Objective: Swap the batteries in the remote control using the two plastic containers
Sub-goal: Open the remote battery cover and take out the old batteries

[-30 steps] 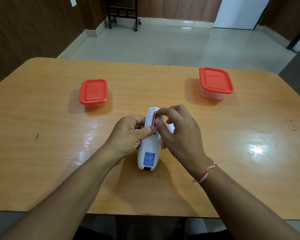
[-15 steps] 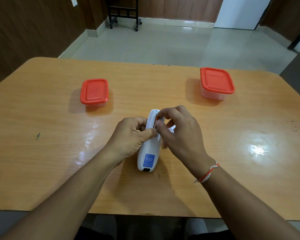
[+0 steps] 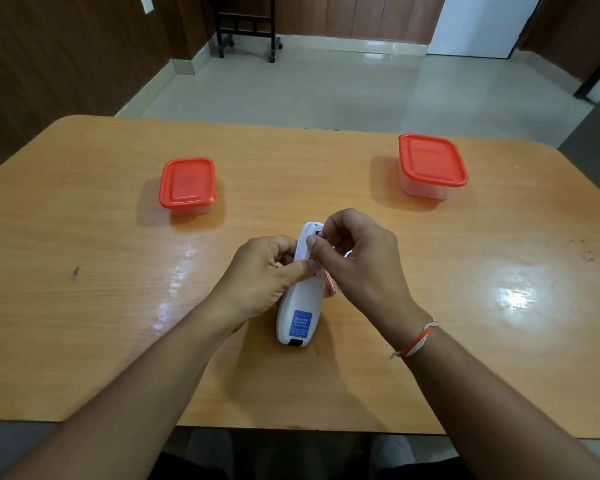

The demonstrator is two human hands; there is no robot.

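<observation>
The left hand (image 3: 257, 275) clamps the white remote control (image 3: 300, 299), which lies back-up at mid-table, thumb pressing its side. The right hand (image 3: 357, 261) pinches a small battery (image 3: 329, 284), one end by the open compartment, the other angled down beside the remote. Light, smooth and prone to roll, the battery is probably best pinched mid-barrel. The left container (image 3: 187, 183) and right container (image 3: 432, 164) sit lidded, well apart, on the wooden table (image 3: 84, 306).
</observation>
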